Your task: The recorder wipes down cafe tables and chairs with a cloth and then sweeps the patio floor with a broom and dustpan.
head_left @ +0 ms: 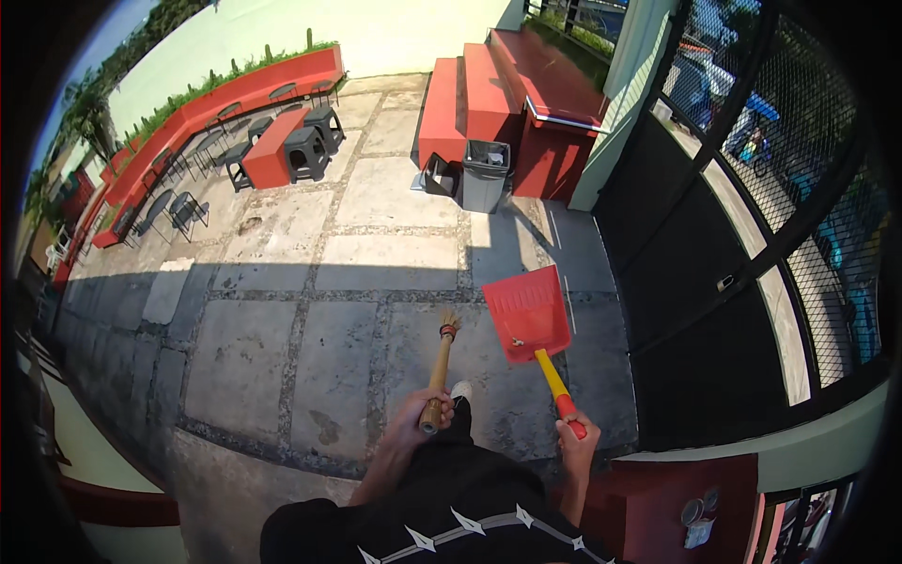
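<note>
My left hand (425, 414) is wrapped round the thick wooden handle of a short broom (442, 362), whose straw-coloured bristles point away from me over the paving. In my right hand (575, 442) is the red and yellow handle of a dustpan (529, 305). Its red pan lies to the right of the broom, apart from it, with a little debris near the handle end. Whether the pan touches the ground I cannot tell. One light shoe (461, 389) shows just beyond my left hand.
Stone paving (244, 357) with pebble seams spreads ahead. A grey bin (485, 179) stands by red steps (451, 108). Farther left are a red table (274, 155), dark stools (305, 155) and a long red bench (207, 103). A black gate (695, 282) runs along the right.
</note>
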